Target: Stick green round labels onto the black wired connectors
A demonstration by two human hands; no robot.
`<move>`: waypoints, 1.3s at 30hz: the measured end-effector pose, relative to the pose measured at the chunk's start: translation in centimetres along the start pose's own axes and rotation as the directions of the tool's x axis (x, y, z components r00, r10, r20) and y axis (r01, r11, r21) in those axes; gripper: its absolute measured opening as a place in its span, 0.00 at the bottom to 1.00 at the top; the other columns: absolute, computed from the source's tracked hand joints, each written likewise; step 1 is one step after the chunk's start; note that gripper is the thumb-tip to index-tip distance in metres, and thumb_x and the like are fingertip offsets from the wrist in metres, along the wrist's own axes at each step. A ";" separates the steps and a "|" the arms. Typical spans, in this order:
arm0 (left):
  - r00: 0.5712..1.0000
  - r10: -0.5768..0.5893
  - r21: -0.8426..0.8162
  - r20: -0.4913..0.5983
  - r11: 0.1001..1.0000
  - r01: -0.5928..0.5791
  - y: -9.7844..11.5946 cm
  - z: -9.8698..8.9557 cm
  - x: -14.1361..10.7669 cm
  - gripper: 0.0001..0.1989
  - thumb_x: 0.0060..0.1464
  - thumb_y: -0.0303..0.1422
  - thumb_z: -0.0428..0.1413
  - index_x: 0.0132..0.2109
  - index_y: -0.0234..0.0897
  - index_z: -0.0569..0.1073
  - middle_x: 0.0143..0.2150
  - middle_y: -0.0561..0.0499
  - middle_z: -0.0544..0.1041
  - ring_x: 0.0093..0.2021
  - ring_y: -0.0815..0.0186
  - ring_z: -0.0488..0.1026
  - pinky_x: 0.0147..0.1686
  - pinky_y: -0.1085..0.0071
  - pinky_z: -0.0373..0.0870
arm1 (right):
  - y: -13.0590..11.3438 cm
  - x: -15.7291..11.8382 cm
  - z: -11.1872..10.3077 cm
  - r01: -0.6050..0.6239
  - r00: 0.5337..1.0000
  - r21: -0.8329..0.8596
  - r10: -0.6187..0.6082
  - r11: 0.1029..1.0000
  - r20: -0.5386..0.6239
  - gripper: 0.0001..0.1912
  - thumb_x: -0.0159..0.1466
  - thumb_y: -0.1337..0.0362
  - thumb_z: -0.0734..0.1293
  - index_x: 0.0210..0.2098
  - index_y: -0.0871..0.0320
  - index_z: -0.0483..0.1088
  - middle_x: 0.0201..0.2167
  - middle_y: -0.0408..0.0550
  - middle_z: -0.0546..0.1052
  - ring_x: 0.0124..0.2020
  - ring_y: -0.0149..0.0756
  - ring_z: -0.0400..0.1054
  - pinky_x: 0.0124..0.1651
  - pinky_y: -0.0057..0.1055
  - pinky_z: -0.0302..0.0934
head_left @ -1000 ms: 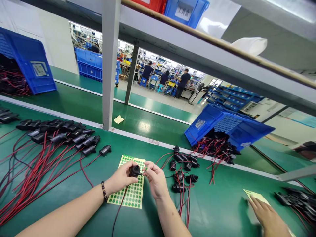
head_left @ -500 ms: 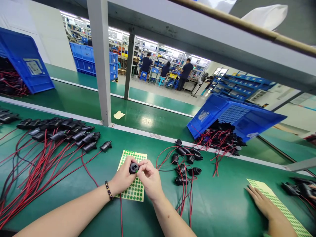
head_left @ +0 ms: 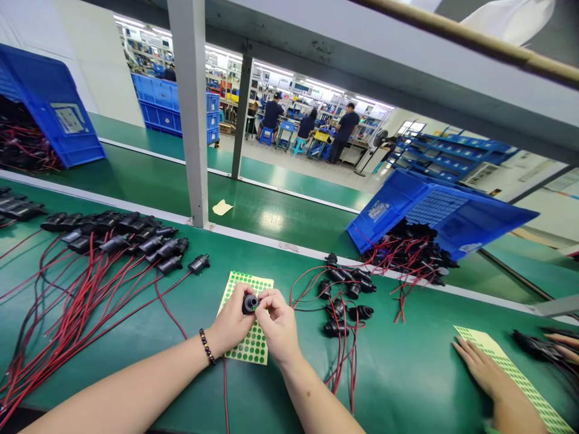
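My left hand (head_left: 235, 319), with a beaded bracelet at the wrist, is closed around a small black pump (head_left: 249, 303). The pump's nozzle end faces me, and a red wire (head_left: 226, 392) runs from below the hand toward the near edge. My right hand (head_left: 277, 322) pinches at the pump's right side, where a speck of green, a round sticker, shows at the fingertips. Beneath both hands lies a pale yellow sheet (head_left: 246, 352) of green dot stickers, partly covered by them.
Many wired black pumps (head_left: 117, 244) lie at left, with several more (head_left: 337, 307) to the right. Tipped blue crates (head_left: 380, 205) spill pumps behind. A co-worker's hand (head_left: 484, 367) rests on another sticker sheet (head_left: 511, 377). A grey post (head_left: 192, 120) rises behind the worktop.
The view has shifted slightly, moving the scene a little rightward. My hands keep nearly the same hold on the pump. A co-worker's second hand now shows by the pumps at far right.
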State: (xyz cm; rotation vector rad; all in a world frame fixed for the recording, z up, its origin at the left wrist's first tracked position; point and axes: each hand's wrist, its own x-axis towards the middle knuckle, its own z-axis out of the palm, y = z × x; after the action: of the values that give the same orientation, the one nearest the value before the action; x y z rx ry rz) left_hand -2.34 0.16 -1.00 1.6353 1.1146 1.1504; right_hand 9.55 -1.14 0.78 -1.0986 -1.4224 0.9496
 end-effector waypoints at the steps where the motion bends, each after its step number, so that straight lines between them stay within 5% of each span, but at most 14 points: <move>1: 1.000 0.000 -0.006 -0.005 1.000 0.000 0.0 0.0 0.0 0.14 0.43 0.21 0.49 0.39 0.38 0.59 0.36 0.51 0.63 0.36 0.65 0.63 0.38 0.68 0.61 | 0.1 0.0 0.1 0.001 1.000 0.001 -0.001 1.000 -0.010 0.05 0.53 0.72 0.61 0.22 0.58 0.63 0.33 0.47 0.67 0.37 0.34 0.62 0.42 0.32 0.57; 25: 0.986 0.164 0.143 0.006 0.976 -0.163 -0.4 0.2 -0.2 0.16 0.41 0.19 0.46 0.40 0.37 0.59 0.37 0.49 0.60 0.38 0.63 0.60 0.40 0.65 0.61 | 0.1 -0.1 0.5 0.005 0.999 0.023 -0.004 1.000 -0.039 0.07 0.50 0.74 0.60 0.21 0.58 0.58 0.34 0.46 0.66 0.40 0.35 0.61 0.46 0.34 0.54; 32: 0.962 0.273 0.218 0.016 0.938 -0.270 -0.7 0.4 -0.2 0.16 0.40 0.18 0.45 0.39 0.37 0.58 0.38 0.48 0.61 0.40 0.62 0.60 0.42 0.63 0.61 | 0.5 0.3 0.6 -0.262 0.964 0.383 0.258 0.886 0.062 0.14 0.45 0.77 0.60 0.30 0.57 0.61 0.29 0.41 0.64 0.33 0.30 0.59 0.37 0.26 0.54; 39: 0.985 0.170 0.151 0.028 0.973 -0.172 -0.2 0.1 -0.1 0.14 0.43 0.20 0.46 0.39 0.37 0.58 0.36 0.50 0.61 0.37 0.64 0.60 0.38 0.66 0.62 | 0.2 0.4 0.1 -0.398 0.917 0.510 0.344 0.763 0.201 0.12 0.46 0.75 0.61 0.30 0.58 0.64 0.27 0.41 0.66 0.31 0.30 0.58 0.34 0.26 0.52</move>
State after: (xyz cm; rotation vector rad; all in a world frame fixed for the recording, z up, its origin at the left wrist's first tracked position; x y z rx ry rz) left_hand -2.27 0.14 -1.22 1.8863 1.0924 1.1834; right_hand 9.49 -0.65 0.65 -0.9156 -0.9128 1.6004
